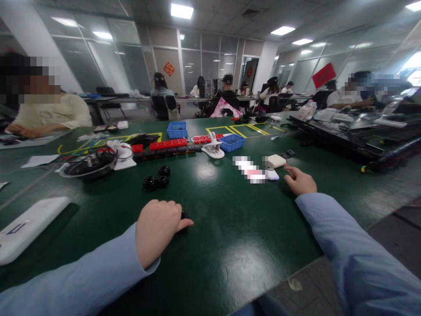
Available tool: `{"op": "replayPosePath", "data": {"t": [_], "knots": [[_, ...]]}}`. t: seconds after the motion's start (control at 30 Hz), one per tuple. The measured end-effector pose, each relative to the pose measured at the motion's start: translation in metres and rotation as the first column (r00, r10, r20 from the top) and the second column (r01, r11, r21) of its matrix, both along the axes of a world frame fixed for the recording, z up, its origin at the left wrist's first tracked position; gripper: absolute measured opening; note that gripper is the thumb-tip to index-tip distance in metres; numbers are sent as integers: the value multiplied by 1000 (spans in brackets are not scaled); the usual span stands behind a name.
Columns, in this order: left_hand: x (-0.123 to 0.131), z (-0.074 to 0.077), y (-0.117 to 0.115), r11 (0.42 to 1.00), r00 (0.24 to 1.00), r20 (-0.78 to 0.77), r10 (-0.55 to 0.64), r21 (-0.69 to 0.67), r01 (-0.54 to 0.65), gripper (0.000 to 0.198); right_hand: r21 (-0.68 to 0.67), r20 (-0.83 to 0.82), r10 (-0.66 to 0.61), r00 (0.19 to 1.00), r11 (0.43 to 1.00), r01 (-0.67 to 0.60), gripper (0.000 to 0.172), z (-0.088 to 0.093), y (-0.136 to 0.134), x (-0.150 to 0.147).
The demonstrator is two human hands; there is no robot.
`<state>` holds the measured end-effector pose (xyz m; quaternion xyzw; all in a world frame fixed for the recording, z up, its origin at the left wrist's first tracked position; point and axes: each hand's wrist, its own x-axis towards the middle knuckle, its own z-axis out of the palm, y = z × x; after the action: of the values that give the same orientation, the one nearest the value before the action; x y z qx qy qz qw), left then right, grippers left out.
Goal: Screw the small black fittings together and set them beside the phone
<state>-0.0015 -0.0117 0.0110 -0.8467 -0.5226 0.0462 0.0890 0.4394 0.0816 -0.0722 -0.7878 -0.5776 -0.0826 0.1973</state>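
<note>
My left hand [159,228] is closed, back upward and thumb out to the right, around a small black piece [184,215]. Only an edge of that piece shows beside the thumb, so its kind is hidden. Beyond it on the green table are three small black wheel-like rings [150,182], close together. My right hand [301,181] is low over the table at the right, thumb and forefinger apart. Its fingertips are beside a cream-coloured box [276,161] and near a small white case [272,174]; whether they touch the box I cannot tell.
Across the green table [210,237] lie a metal bowl of cables [88,169], a white clamp [213,147], red blocks [169,144], two blue baskets [176,129] and a white slab [31,226]. Black frames [351,140] stack up at right. A person [52,112] sits at left.
</note>
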Motion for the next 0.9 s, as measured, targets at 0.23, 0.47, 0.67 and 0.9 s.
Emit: {"op": "replayPosePath", "data": {"t": [0.23,0.47,0.67,0.9], "knots": [[1,0,0,1000,999,-34,-1,-13,1,46,193,10,210,978,959,-208,49,5,-8,-29],[-1,7,1,998,999,-21,27,-50,-28,53,283,-10,551,834,802,-526,35,21,-28,-114],[-21,22,8,996,998,66,21,-89,-15,52,148,-229,895,382,420,-895,37,43,-41,-227],[-53,37,26,907,906,330,-265,-233,350,30,46,-700,711,68,139,-989,94,26,-23,-284]]}}
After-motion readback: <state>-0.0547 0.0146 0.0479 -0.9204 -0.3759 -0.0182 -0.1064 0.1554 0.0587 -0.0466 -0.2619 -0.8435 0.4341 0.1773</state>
